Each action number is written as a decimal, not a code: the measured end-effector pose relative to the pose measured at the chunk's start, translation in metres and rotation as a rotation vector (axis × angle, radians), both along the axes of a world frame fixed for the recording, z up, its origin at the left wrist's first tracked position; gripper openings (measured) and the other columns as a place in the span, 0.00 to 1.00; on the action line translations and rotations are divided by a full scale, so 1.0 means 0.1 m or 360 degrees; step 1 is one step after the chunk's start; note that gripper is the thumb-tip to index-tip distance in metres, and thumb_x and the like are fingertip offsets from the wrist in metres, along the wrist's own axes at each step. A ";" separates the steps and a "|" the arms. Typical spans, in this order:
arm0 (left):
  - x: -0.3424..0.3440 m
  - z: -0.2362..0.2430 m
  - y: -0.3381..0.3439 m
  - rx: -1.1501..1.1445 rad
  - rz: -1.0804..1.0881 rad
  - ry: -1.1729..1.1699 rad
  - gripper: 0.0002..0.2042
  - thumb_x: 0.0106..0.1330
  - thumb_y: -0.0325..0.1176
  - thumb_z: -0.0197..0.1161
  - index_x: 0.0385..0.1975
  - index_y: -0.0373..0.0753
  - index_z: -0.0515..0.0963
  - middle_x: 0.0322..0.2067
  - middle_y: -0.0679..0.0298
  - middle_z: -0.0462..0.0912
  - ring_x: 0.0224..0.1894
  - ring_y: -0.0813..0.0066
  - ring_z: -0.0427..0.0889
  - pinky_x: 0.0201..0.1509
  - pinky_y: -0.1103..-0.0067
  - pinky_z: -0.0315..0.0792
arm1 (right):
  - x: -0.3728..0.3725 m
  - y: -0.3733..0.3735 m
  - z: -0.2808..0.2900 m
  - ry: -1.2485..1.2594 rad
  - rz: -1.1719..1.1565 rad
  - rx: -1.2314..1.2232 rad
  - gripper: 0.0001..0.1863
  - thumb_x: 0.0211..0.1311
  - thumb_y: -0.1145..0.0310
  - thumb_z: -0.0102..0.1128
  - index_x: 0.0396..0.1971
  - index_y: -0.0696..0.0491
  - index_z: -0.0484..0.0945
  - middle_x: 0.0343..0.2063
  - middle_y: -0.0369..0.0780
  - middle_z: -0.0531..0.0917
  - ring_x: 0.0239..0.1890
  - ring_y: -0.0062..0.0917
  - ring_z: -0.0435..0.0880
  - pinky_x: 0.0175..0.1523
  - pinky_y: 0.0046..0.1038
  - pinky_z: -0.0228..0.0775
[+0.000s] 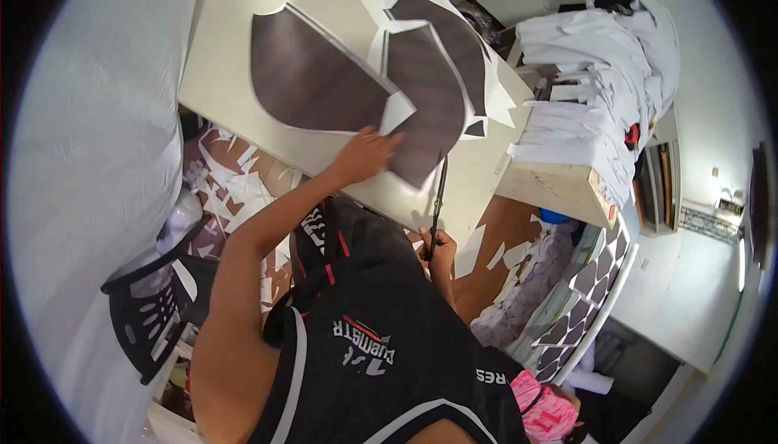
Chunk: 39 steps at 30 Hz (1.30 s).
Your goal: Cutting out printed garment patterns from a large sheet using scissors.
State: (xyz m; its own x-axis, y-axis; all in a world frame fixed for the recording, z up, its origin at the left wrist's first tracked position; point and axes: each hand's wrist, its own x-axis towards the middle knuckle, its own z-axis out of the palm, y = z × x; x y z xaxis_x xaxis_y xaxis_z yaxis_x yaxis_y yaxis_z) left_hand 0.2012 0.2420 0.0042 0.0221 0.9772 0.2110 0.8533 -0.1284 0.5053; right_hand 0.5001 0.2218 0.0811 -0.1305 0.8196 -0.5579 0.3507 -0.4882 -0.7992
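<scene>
My left hand (365,152) reaches onto a pale board (219,47), its fingers apart and touching dark panels with white edges near where a left curved panel (316,71) meets a middle panel (417,144). Another dark panel (462,47) lies behind them on white sheet scraps (502,104). Near the board's front edge, my right hand (438,245) is closed around long black scissors (439,197), their blades pointing up toward the middle panel's lower right edge.
White fabric piles (583,112) cover a wooden bench at right. A black plastic basket (142,322) stands at lower left, beside white hanging sheeting (89,160). Offcuts (235,185) litter the brown floor. A patterned roll (579,298) and pink item (543,403) lie at lower right.
</scene>
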 end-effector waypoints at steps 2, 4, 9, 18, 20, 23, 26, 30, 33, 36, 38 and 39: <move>-0.21 0.09 -0.40 -0.0143 -0.0010 0.0037 0.22 0.66 0.33 0.60 0.60 0.38 0.70 0.45 0.59 0.78 0.51 0.62 0.76 0.61 0.64 0.65 | 0.00 -0.02 -0.10 -0.0082 0.0062 -0.0015 0.19 0.60 0.63 0.72 0.16 0.53 0.72 0.12 0.31 0.71 0.14 0.14 0.66 0.20 0.19 0.54; -0.28 0.10 -0.61 0.0181 0.0242 -0.0036 0.20 0.65 0.32 0.60 0.58 0.40 0.72 0.47 0.57 0.76 0.52 0.58 0.75 0.61 0.64 0.65 | 0.11 -0.02 -0.31 -0.0234 0.0171 -0.0005 0.17 0.59 0.62 0.72 0.21 0.56 0.75 0.15 0.33 0.74 0.18 0.17 0.70 0.25 0.22 0.60; -0.20 0.15 -0.48 0.0143 0.0642 -0.0021 0.21 0.65 0.32 0.60 0.58 0.39 0.71 0.51 0.57 0.73 0.56 0.57 0.71 0.62 0.65 0.64 | -0.46 0.10 -0.05 -0.0540 0.0542 0.0455 0.14 0.59 0.62 0.71 0.31 0.58 0.78 0.22 0.39 0.80 0.25 0.22 0.76 0.31 0.28 0.68; -0.47 -0.06 -0.49 0.0116 0.0589 0.0160 0.15 0.61 0.29 0.61 0.49 0.44 0.78 0.49 0.59 0.73 0.56 0.59 0.71 0.61 0.65 0.63 | -0.53 0.26 -0.72 -0.0555 0.0751 0.1209 0.19 0.52 0.76 0.62 0.48 0.55 0.77 0.37 0.49 0.84 0.43 0.47 0.84 0.48 0.39 0.74; -0.71 -0.03 -0.65 0.0032 0.0534 0.0285 0.17 0.58 0.28 0.61 0.49 0.46 0.79 0.49 0.60 0.74 0.57 0.59 0.71 0.61 0.65 0.63 | -0.51 0.61 -0.55 -0.0428 0.0686 0.1003 0.22 0.49 0.78 0.58 0.49 0.55 0.78 0.38 0.48 0.85 0.43 0.45 0.84 0.49 0.38 0.74; -1.10 0.08 -0.79 0.0010 0.0292 0.0448 0.22 0.53 0.24 0.58 0.50 0.48 0.80 0.49 0.60 0.75 0.58 0.58 0.71 0.62 0.65 0.63 | -0.28 1.24 -0.58 -0.0728 0.0519 0.1270 0.23 0.50 0.79 0.57 0.50 0.59 0.78 0.39 0.47 0.86 0.42 0.36 0.86 0.50 0.33 0.75; -1.22 0.34 -0.94 -0.0032 0.0532 0.0423 0.24 0.53 0.22 0.55 0.52 0.45 0.79 0.49 0.59 0.76 0.57 0.57 0.71 0.62 0.64 0.64 | -0.24 1.65 -0.35 -0.0864 0.0460 0.1505 0.17 0.57 0.73 0.63 0.48 0.59 0.78 0.35 0.48 0.86 0.37 0.33 0.86 0.46 0.30 0.75; -0.79 0.32 -0.87 -0.0031 0.1035 0.0184 0.27 0.58 0.28 0.59 0.61 0.36 0.68 0.53 0.53 0.72 0.59 0.54 0.69 0.64 0.61 0.62 | -0.55 1.45 0.08 -0.0594 0.0699 0.1067 0.16 0.57 0.66 0.72 0.31 0.61 0.75 0.19 0.36 0.75 0.26 0.15 0.71 0.32 0.22 0.64; -0.48 0.20 -0.66 0.0089 0.1137 0.0218 0.34 0.62 0.38 0.63 0.68 0.34 0.59 0.61 0.50 0.65 0.65 0.50 0.63 0.69 0.59 0.57 | -0.55 1.28 -0.16 -0.0208 0.0808 0.0983 0.14 0.55 0.67 0.74 0.30 0.59 0.77 0.20 0.36 0.76 0.25 0.18 0.68 0.31 0.24 0.63; -0.54 0.09 -0.63 0.0133 0.1512 0.0322 0.35 0.63 0.40 0.62 0.67 0.31 0.59 0.63 0.48 0.64 0.67 0.47 0.60 0.71 0.57 0.54 | -0.83 1.14 -0.09 -0.0307 0.1217 0.0448 0.18 0.55 0.64 0.75 0.29 0.59 0.74 0.21 0.35 0.76 0.26 0.16 0.72 0.33 0.22 0.66; -0.66 0.00 -0.69 0.0068 0.1728 0.0393 0.34 0.64 0.41 0.62 0.66 0.28 0.60 0.61 0.47 0.66 0.67 0.48 0.61 0.72 0.58 0.53 | -1.15 1.09 -0.01 -0.0158 0.1401 0.0305 0.16 0.58 0.64 0.72 0.27 0.57 0.73 0.18 0.34 0.74 0.22 0.15 0.71 0.29 0.22 0.63; -0.72 -0.04 -0.73 0.0071 0.1772 0.0380 0.34 0.64 0.41 0.62 0.66 0.28 0.60 0.61 0.47 0.66 0.67 0.48 0.61 0.72 0.58 0.53 | -1.32 1.10 0.05 -0.0014 0.1543 0.0150 0.15 0.60 0.64 0.70 0.25 0.55 0.73 0.16 0.33 0.73 0.18 0.15 0.70 0.25 0.22 0.60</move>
State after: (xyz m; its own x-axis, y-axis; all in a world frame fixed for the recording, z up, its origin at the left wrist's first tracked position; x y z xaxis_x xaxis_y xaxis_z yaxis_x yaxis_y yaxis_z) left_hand 0.1288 0.1686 0.0005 -0.8087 0.4708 0.3527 0.5782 0.7468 0.3288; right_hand 0.3682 0.3313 0.0858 -0.7682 0.4001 -0.4997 0.5729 0.0813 -0.8156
